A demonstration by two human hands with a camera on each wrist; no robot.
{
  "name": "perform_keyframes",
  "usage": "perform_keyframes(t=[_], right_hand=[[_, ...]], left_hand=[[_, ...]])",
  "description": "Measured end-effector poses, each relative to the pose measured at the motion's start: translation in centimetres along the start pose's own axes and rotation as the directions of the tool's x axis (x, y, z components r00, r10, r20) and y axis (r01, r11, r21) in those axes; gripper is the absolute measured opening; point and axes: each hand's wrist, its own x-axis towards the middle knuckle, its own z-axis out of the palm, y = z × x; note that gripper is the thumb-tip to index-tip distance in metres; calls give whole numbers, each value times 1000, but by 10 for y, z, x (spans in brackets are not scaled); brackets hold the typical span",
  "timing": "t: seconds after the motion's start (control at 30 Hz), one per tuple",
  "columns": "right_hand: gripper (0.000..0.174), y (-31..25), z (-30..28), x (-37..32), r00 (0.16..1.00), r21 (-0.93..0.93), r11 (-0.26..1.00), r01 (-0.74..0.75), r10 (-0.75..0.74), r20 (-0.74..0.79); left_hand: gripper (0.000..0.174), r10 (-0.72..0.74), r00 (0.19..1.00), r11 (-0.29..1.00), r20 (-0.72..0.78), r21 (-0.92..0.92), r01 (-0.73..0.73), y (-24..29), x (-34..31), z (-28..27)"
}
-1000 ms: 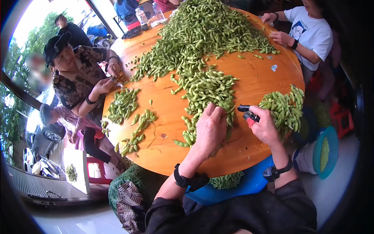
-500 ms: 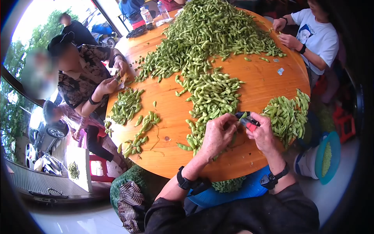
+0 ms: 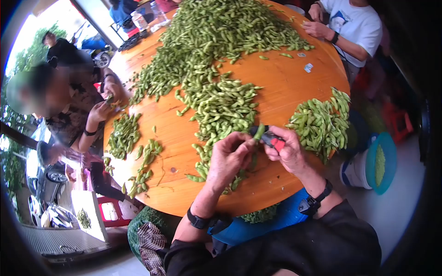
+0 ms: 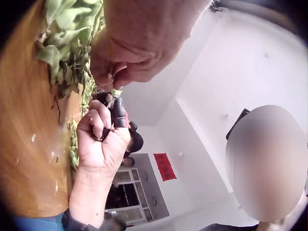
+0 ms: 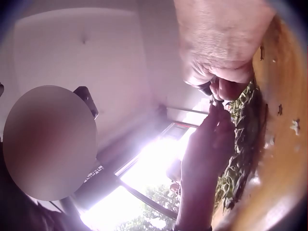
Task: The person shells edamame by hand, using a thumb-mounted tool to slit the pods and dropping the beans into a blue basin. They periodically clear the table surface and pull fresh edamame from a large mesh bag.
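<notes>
A single green soybean pod (image 3: pixel 260 131) is plump and bright, its upper end rising past the fingertips against a black-and-red hand tool (image 3: pixel 275 141); in the left-wrist view only a pale green tip shows between the two hands, and whether the tool touches it is hard to tell. The pod is above the near part of the round wooden table (image 3: pixel 281 78), just beyond the near edge. The left hand (image 3: pixel 230 156) pinches it between thumb and forefinger, the other fingers bent inward. The right hand (image 3: pixel 289 149) has its fingers curled around the tool, whose dark end points at the left fingertips. Both forearms reach in over the near edge, elbows apart, wrists banded in black, so the hands meet in front of the body. Just past the left hand lies the central pile of pods (image 3: pixel 225 106), running back into the big heap (image 3: pixel 230 27) towards the far edge. Another pile (image 3: pixel 320 120) sits at the right edge, with orange wood between it and the central pile. Two small groups (image 3: pixel 123 135) (image 3: pixel 146 158) lie by the left edge. Below the near edge is a blue basin (image 3: pixel 287 202).
</notes>
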Motion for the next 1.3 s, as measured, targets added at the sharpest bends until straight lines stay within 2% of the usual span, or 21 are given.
perform_keyframes(t=[0.17, 0.27, 0.37, 0.57, 0.63, 0.67, 0.7, 0.73, 0.77, 0.83, 0.9, 0.93, 0.97, 1.03, 1.07, 1.1, 1.13, 1.17, 1.2, 1.23, 1.3], right_hand=[[29, -5, 6, -3, 991, -4, 991, -135, 135, -16], [30, -14, 15, -2, 992, -10, 993, -119, 119, -31], [30, -11, 9, -3, 993, -41, 992, -116, 115, -12], [26, -2, 3, -3, 1000, 38, 999, -19, 18, 17], [31, -5, 2, -6, 991, 40, 996, -81, 85, -108], [31, -5, -5, -6, 999, 147, 988, -43, 38, 36], [31, -4, -8, -6, 999, 148, 988, -40, 34, 42], [30, -3, -10, -7, 992, 256, 958, -127, 126, 20], [28, -2, -14, -7, 976, 362, 909, -207, 217, 11], [31, 5, -26, -10, 969, 387, 889, -246, 231, 84], [33, 10, -32, -16, 972, 439, 867, -236, 203, 121], [41, 14, -40, -15, 964, 374, 904, -206, 123, 235], [41, 13, -39, -17, 963, 372, 906, -203, 116, 243], [40, 8, -33, -21, 993, 229, 972, -57, 32, 112], [29, -4, -19, -22, 999, 168, 986, -4, -1, 32], [29, -11, -12, -20, 999, 172, 985, 1, -8, 41], [23, -17, -6, -18, 997, -31, 997, 72, -73, -20], [19, -23, -1, -17, 986, -234, 963, 131, -151, -70], [13, -33, 4, -19, 979, -454, 890, 41, -127, -161], [13, -35, 4, -20, 979, -453, 890, 52, -135, -153], [9, -40, 4, -22, 926, -722, 677, 143, -349, -144]], left_hand=[[10, 25, 998, 999, -65, 29, -24, 2, -1, 3], [4, 94, 989, 993, -112, 82, -85, -3, -1, 6], [5, 266, 952, 941, -155, 254, -222, -14, 1, 4], [7, 389, 920, 847, -41, 408, -340, -2, -6, 7], [10, 301, 954, 937, -7, 189, -295, -12, -3, 7], [10, 306, 952, 935, -9, 192, -299, -9, -3, 6], [12, 175, 983, 982, 54, -87, -170, -6, -4, 4], [15, 63, 986, 938, 153, -346, -6, -2, -3, 3], [15, 70, 986, 940, 153, -340, -14, -1, -2, 3], [21, 98, 935, 752, 342, -641, 156, -4, 0, 6], [26, 142, 883, 705, 448, -672, 227, -13, 4, 5], [26, 153, 867, 708, 474, -665, 239, -14, 5, 4], [26, 162, 851, 711, 500, -657, 251, -14, 5, 4], [25, 171, 851, 736, 497, -638, 225, -10, 3, 4], [25, 133, 888, 823, 441, -548, 149, -7, 2, 4], [25, 105, 921, 894, 374, -441, 77, -4, 0, 4], [29, 170, 950, 966, 261, -234, -108, -7, 0, 5], [28, 251, 958, 959, 141, 94, -266, -1, -5, 5], [27, 379, 924, 889, 45, 259, -377, 0, -4, 2], [25, 511, 859, 785, -29, 422, -453, -1, -2, -2], [18, 459, 868, 887, -187, 149, -437, 1, -2, -13]])
